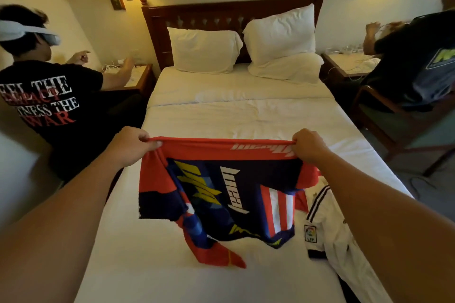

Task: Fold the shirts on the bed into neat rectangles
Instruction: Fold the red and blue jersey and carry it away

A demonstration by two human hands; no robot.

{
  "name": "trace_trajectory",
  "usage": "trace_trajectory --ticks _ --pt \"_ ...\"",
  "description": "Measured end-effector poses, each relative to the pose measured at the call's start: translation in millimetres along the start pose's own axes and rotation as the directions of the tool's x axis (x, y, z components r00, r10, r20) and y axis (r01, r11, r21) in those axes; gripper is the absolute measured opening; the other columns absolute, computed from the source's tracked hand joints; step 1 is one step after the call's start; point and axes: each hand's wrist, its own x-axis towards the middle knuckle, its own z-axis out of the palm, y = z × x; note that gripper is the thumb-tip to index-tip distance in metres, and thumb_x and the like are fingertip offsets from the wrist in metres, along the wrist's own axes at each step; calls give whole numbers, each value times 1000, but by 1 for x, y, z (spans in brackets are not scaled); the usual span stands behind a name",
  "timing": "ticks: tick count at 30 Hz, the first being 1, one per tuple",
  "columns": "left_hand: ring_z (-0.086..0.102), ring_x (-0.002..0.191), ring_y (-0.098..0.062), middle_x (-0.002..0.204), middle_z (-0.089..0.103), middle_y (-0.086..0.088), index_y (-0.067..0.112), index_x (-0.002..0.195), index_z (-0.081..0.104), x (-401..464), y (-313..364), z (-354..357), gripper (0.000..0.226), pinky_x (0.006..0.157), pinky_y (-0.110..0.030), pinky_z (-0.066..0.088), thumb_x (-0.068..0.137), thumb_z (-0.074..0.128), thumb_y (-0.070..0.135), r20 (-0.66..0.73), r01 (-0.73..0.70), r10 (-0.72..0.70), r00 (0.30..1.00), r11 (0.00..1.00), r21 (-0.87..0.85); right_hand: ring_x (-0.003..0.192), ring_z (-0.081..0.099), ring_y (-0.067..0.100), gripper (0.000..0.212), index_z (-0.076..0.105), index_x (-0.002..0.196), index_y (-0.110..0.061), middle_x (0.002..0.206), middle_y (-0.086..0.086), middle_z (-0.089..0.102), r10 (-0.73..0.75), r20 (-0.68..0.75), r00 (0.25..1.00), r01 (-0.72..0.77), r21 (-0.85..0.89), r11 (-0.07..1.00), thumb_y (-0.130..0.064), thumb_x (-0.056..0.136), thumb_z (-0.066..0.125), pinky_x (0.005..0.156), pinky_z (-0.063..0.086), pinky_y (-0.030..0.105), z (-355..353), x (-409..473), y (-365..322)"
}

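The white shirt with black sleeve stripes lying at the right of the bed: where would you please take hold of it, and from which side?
Judging from its crumpled pose, the white shirt with black stripes is best pinched at its striped sleeve top, the clearest exposed edge. Come from the right, since the red and navy jersey, held up by the left hand and right hand, overlaps its left side.

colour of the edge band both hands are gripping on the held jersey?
Red-orange, with white lettering near the right hand; the jersey body below is navy. Head view.
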Motion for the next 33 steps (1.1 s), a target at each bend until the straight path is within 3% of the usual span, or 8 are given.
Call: trace_trajectory --ticks 4,7,13,17,21,25,30,33 --pt "61 77 -27 81 63 -16 -11 90 63 36 0 -20 40 75 -38 51 92 73 28 -42 64 -87 995 916 -396 84 57 33 14 69 83 -6 89 15 63 22 -85 996 -20 25 999 -7 88 56 70 43 35 -18 42 -18" --pt "58 78 -27 79 60 -11 7 80 64 68 8 -40 28 76 -41 50 93 71 31 -75 41 -83 994 896 -442 82 59 34 17 59 70 -12 86 15 63 59 -122 991 -52 57 997 -8 86 55 66 42 35 -33 68 -41" --pt "62 86 -32 84 65 -10 8 85 70 116 29 -88 25 69 -37 42 93 71 32 -356 -174 166 920 985 11 98 61 42 20 73 92 1 101 23 68 79 -301 950 -39 137 990 -4 87 53 79 47 38 -67 109 -82" --pt "60 98 -38 98 63 -13 13 93 72 126 44 -132 26 78 -43 44 91 72 39 -445 -233 354 822 924 305 87 57 42 20 66 72 -3 86 24 62 95 -380 920 0 241 970 3 83 51 76 47 42 -89 113 -99" --pt "55 81 -34 82 52 -5 12 87 71 127 33 -163 30 69 -44 46 91 71 42 -396 -305 490 777 842 444 74 54 37 27 53 60 -11 68 12 49 83 -422 903 44 283 958 5 81 46 65 48 42 -90 103 -107" --pt "61 94 -40 97 63 -12 13 88 75 88 0 -149 22 72 -47 49 88 76 35 -359 -308 535 765 793 525 76 56 38 19 58 63 -8 68 8 50 63 -440 896 43 228 973 5 75 52 61 42 36 -47 84 -97" --pt "47 64 -23 73 41 5 13 80 74 15 -97 -65 30 54 -35 34 90 67 40 -186 -405 576 796 735 543 85 48 34 20 69 78 -7 81 11 57 -12 -345 939 72 161 984 3 82 52 70 38 37 65 34 -55" --pt "56 63 -32 78 57 -5 14 79 76 -37 -160 9 39 54 -38 41 86 50 42 -43 -433 535 844 726 533 76 54 39 23 68 70 -4 73 15 61 -56 -289 956 94 118 989 -5 64 46 66 42 41 146 -9 -31"
